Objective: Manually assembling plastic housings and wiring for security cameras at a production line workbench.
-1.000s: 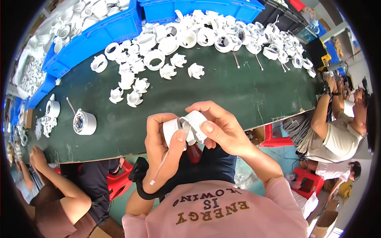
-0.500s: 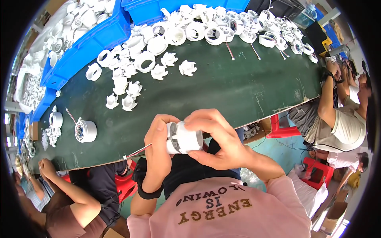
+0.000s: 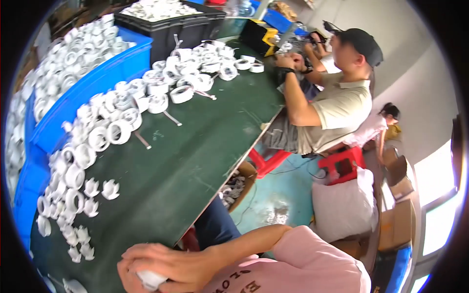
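Note:
Low in the picture, near the table's edge, I hold a white round plastic housing (image 3: 152,280); only a small part of it shows between my fingers. My right hand (image 3: 171,265) curls over its top and right side. On its left, what shows of my left hand (image 3: 127,277) presses against it, and the rest is cut off by the lower rim. White finned rotor pieces (image 3: 111,189) lie on the green table (image 3: 181,161) beyond my hands, beside white rings (image 3: 74,201). Whether the housing's wire still hangs from it is hidden.
White ring housings (image 3: 118,132), some with wires, line the table's far side. Behind them stand a blue bin (image 3: 93,88) and a black crate (image 3: 190,29) of white parts. A co-worker (image 3: 337,102) sits at the right. Red stools (image 3: 342,163) and a white sack (image 3: 342,207) are beyond the edge.
The view has swung to the right, bringing the co-worker and the floor further in. My hands and the housing now sit lower left in the picture, with my right hand covering more of it.

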Motion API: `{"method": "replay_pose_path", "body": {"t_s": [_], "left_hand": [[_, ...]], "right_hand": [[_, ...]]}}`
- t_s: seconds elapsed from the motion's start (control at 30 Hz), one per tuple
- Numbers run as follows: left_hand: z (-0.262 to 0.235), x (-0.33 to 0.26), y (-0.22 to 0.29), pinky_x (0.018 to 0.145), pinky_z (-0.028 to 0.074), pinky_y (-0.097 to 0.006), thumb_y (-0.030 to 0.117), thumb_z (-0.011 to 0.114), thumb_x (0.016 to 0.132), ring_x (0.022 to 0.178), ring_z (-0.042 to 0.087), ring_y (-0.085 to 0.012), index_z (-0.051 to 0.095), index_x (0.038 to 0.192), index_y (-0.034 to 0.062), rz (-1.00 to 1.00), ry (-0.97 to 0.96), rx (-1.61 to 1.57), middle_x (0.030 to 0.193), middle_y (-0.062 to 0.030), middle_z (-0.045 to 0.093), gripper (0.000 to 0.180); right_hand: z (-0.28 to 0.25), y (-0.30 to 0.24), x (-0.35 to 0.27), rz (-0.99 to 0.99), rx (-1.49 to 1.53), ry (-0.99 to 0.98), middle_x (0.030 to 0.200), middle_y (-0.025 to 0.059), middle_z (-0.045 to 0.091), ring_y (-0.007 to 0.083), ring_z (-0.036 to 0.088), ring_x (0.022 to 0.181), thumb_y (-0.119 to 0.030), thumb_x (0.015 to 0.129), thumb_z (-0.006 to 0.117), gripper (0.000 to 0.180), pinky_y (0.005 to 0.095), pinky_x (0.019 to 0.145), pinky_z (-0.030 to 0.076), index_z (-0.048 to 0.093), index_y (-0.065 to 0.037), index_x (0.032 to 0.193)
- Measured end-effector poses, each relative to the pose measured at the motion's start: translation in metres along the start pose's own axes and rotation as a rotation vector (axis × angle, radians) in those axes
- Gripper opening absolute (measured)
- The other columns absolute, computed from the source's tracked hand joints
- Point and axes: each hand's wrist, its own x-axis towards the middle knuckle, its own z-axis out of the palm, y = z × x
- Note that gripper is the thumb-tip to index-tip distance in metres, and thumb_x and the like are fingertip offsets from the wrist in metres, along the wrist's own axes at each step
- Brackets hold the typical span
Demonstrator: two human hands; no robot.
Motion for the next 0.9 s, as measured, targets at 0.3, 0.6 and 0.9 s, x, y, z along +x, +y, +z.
{"method": "replay_pose_path", "body": {"t_s": [0.3, 0.6, 0.9], "left_hand": [[0.024, -0.008, 0.032, 0.078, 0.044, -0.041, 0.05, 0.043, 0.093, 0.089, 0.057, -0.0305, 0.057, 0.104, -0.0026, 0.016, 0.069, 0.304, 0.097, -0.0168, 0.057, 0.055], [0.01, -0.007, 0.018, 0.079, 0.044, -0.04, 0.047, 0.045, 0.093, 0.091, 0.058, -0.0285, 0.057, 0.106, -0.0024, 0.094, 0.092, 0.303, 0.101, -0.0162, 0.058, 0.052], [0.012, -0.007, 0.024, 0.094, 0.045, -0.044, 0.033, 0.057, 0.086, 0.116, 0.05, -0.0355, 0.035, 0.136, -0.0039, -0.15, 0.165, 0.113, 0.127, -0.0234, 0.047, 0.066]], "right_hand": [[-0.002, 0.0, -0.002, -0.085, 0.078, -0.037, 0.138, 0.0258, 0.032, 0.0422, 0.034, 0.129, -0.04, 0.096, 0.05, 0.059, 0.049, 0.106, 0.03, 0.039, 0.006, 0.131], [0.0, 0.002, 0.013, -0.068, 0.01, -0.071, 0.132, 0.0261, 0.038, 0.0422, 0.045, 0.118, -0.033, 0.089, 0.063, 0.058, 0.0467, 0.098, 0.038, 0.042, 0.004, 0.128], [0.011, 0.023, 0.002, 0.062, -0.277, -0.013, 0.136, 0.0281, 0.031, 0.0383, 0.05, 0.113, -0.007, 0.084, 0.062, 0.051, 0.0346, 0.086, 0.051, 0.048, -0.005, 0.133]]}}
